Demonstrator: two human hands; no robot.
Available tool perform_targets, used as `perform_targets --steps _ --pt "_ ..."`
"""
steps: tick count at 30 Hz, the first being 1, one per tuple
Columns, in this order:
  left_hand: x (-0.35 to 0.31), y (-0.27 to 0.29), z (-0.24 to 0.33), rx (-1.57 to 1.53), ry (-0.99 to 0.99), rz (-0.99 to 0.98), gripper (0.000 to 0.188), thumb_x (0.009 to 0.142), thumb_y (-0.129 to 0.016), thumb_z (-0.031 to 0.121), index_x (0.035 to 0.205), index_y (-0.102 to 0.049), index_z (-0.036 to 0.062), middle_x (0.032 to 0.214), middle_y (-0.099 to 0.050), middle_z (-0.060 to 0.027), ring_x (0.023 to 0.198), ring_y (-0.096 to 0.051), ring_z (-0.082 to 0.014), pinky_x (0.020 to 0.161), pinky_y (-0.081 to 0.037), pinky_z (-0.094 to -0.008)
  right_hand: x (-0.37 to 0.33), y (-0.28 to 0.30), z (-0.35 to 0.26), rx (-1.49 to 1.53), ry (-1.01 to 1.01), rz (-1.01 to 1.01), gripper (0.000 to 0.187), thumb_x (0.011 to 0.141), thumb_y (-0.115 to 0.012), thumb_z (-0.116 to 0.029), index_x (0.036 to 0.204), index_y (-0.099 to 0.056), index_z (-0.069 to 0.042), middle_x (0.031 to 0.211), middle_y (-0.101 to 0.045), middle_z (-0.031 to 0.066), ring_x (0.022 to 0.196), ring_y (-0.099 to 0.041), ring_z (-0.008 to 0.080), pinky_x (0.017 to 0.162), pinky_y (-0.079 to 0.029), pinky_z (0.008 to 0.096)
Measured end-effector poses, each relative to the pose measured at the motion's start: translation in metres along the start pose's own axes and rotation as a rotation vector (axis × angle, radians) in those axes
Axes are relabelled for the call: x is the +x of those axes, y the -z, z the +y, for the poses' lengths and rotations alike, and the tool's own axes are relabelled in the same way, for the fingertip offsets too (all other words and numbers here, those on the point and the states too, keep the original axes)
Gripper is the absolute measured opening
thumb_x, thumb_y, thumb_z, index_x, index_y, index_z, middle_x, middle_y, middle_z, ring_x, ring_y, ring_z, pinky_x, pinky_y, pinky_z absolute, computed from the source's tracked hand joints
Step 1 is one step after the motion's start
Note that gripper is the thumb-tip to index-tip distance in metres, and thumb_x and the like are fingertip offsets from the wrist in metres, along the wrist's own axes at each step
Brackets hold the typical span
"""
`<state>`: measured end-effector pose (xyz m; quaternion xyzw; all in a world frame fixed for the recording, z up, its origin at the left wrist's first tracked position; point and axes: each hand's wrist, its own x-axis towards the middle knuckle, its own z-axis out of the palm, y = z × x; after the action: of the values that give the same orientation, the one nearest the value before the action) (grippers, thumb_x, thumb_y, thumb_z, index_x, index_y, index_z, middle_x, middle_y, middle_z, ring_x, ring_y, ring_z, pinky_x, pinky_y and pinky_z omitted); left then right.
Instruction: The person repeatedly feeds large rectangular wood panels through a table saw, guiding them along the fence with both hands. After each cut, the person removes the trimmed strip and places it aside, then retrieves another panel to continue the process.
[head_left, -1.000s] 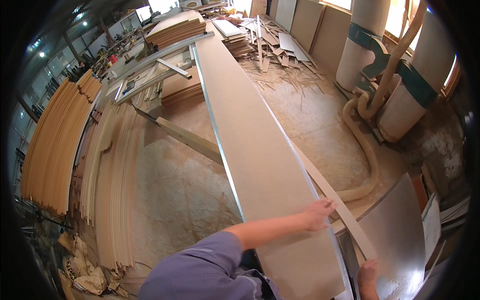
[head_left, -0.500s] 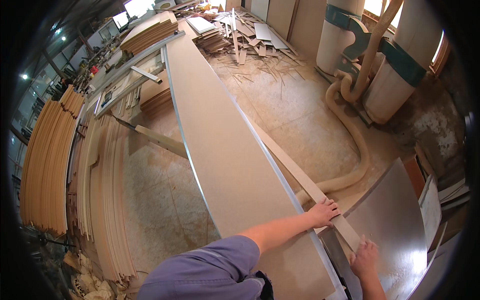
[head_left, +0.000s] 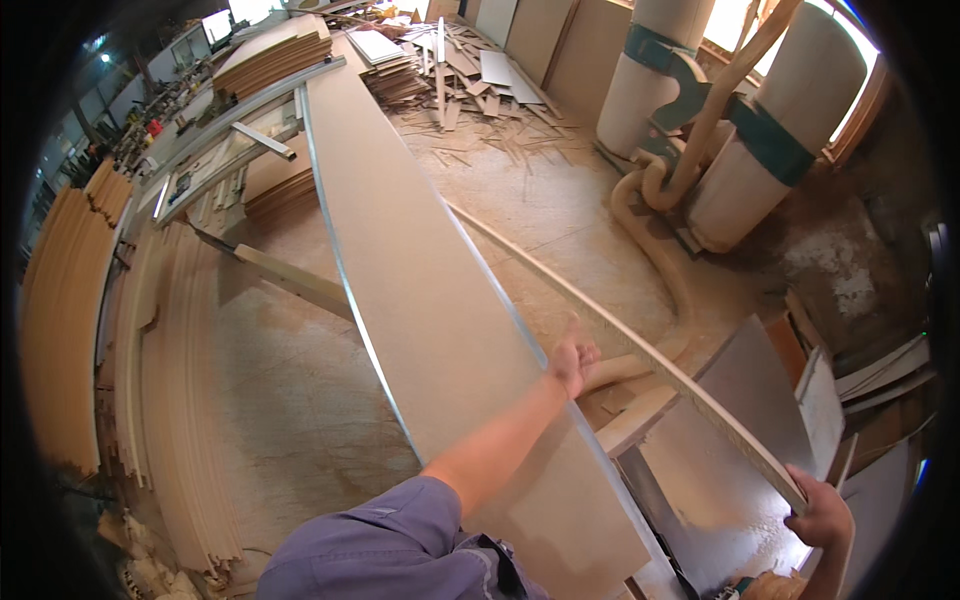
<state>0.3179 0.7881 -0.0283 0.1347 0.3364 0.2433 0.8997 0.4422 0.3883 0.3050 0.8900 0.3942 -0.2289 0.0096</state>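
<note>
Far left of the right grip stands a stack of brown boards (head_left: 70, 320), with a bundle of long pale strips (head_left: 185, 400) next in from it. Nearer the grip, a long brown panel (head_left: 430, 290) with metal-edged sides runs away from the person. The left hand (head_left: 573, 362) reaches across it to its right edge, left of the right grip and farther forward. Its fingers are blurred and partly bent, with nothing seen in them; how far apart they are I cannot tell.

A long narrow strip (head_left: 640, 347) lies wholly forward and left of the right grip, its long axis slanting from that grip to the panel's right edge. It passes just beyond the left hand, apart from it. Forward of the right grip stand two tall pale bags (head_left: 745, 195) with green bands, their contents hidden, and a ribbed hose (head_left: 625, 210) curving down beside them. Under the strip's near part is a grey metal tabletop (head_left: 752, 395). The right hand (head_left: 822, 510), the nearer one to the strip, is clamped on its near end.
</note>
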Motion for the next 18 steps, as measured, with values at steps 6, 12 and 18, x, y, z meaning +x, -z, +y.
perform_targets --steps 6,12,18 --pt "-0.041 -0.056 0.001 -0.119 0.043 0.064 0.040 0.100 -0.058 0.029 0.117 -0.041 -0.0038 0.078 -0.052 -0.0117 0.064 -0.056 -0.0248 0.056 -0.053 -0.0398 -0.140 -0.025 -0.042 0.291 -0.280 -0.371 0.075 0.076 -0.072 -0.010 0.146 -0.045 -0.009 0.114 -0.064 0.0123 0.104 -0.062 0.0254 0.091 -0.049 0.0369" --pt "-0.094 -0.034 -0.033 -0.140 0.157 0.083 0.009 0.094 -0.053 0.005 0.094 -0.047 -0.0025 0.073 -0.050 -0.0121 0.059 -0.055 -0.0230 0.056 -0.053 -0.0394 -0.254 -0.171 -0.041 0.344 -0.172 0.051 0.071 0.084 -0.068 -0.020 0.148 -0.041 -0.008 0.135 -0.052 0.0219 0.121 -0.052 0.0411 0.103 -0.043 0.0475" --pt "-0.159 -0.036 -0.033 -0.052 0.083 -0.114 0.005 0.089 -0.049 -0.003 0.084 -0.049 -0.0022 0.071 -0.053 -0.0120 0.060 -0.056 -0.0218 0.057 -0.053 -0.0379 -0.311 -0.274 -0.060 0.257 -0.368 0.004 0.075 0.088 -0.065 -0.022 0.152 -0.031 -0.004 0.142 -0.046 0.0297 0.129 -0.048 0.0444 0.107 -0.042 0.0463"
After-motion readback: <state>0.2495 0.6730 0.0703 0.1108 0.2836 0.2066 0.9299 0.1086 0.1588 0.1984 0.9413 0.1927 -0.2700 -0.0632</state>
